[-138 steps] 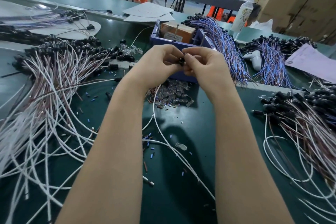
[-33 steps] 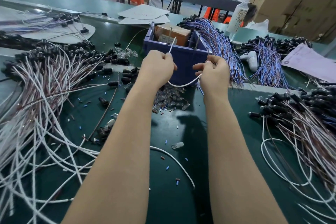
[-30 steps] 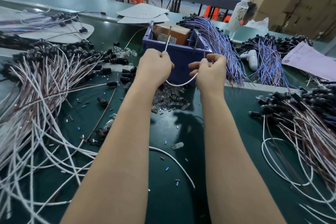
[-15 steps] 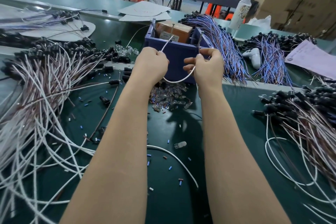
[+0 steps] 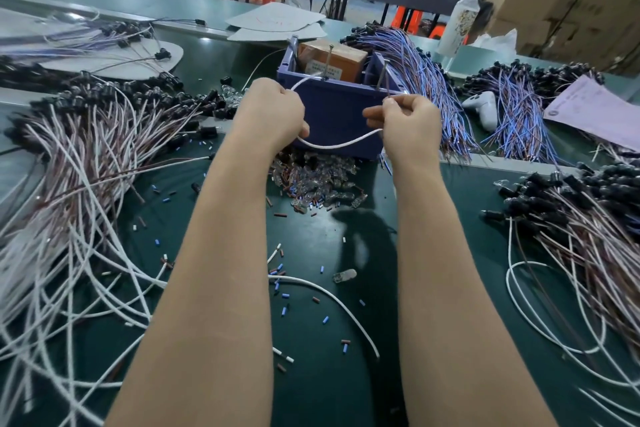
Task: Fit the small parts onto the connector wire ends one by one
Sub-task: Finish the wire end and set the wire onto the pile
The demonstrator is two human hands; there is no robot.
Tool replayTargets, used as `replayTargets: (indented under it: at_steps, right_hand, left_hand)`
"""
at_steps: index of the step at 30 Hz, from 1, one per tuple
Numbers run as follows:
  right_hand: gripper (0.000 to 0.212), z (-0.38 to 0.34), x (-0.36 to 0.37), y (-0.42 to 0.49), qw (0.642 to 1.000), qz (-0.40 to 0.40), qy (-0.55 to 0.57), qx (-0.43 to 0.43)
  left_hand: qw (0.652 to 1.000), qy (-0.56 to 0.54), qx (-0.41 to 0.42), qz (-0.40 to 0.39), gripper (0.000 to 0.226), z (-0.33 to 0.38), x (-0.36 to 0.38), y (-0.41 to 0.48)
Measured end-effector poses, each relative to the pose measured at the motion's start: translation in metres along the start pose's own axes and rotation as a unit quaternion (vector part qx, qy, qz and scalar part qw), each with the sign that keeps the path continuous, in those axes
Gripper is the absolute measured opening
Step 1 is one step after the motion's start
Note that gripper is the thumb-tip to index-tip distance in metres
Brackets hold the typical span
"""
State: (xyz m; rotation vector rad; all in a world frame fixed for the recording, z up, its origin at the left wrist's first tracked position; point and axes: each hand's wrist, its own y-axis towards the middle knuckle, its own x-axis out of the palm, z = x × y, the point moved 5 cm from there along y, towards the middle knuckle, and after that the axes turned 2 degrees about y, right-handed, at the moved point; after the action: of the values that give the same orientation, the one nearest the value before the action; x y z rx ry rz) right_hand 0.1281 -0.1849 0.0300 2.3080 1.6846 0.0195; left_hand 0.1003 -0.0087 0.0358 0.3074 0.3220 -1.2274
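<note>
The right hand (image 5: 410, 130) pinches one end of a white wire (image 5: 339, 144) upright in its fingers (image 5: 403, 104), the slack sagging across to the left hand (image 5: 273, 114) curled round it, probably baring the tip for a part from the clear pile (image 5: 311, 180) just beneath them.

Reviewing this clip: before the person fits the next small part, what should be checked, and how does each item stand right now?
1. Grip on the white wire: ok; the left hand and right hand both hold it, slack sagging between them.
2. Wire end ready: cannot tell; the right fingers hide it.
3. Small part in hand: cannot tell; none shows.
4. Supply: ok; a pile of small clear parts lies on the green table below the hands.
5. Held wire untangled: ok; it hangs free before the blue plastic bin.
</note>
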Motion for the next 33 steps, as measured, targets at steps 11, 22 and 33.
replayTargets:
  at_steps: [11, 22, 33]
  right_hand:
    - [0.016, 0.017, -0.010, -0.002, 0.957, -0.067, 0.250, 0.131]
    - [0.006, 0.013, 0.007, -0.004, 0.994, -0.037, 0.095, 0.040]
    - [0.008, 0.012, 0.014, -0.007, 0.997, 0.016, 0.070, -0.003]
  left_hand:
    - [0.997, 0.009, 0.070, 0.042, 0.032, 0.002, 0.004, 0.000]
    - [0.998, 0.002, 0.058, 0.012, 0.027, -0.002, 0.019, 0.000]
    - [0.998, -0.005, 0.056, -0.013, 0.029, -0.003, 0.023, -0.001]
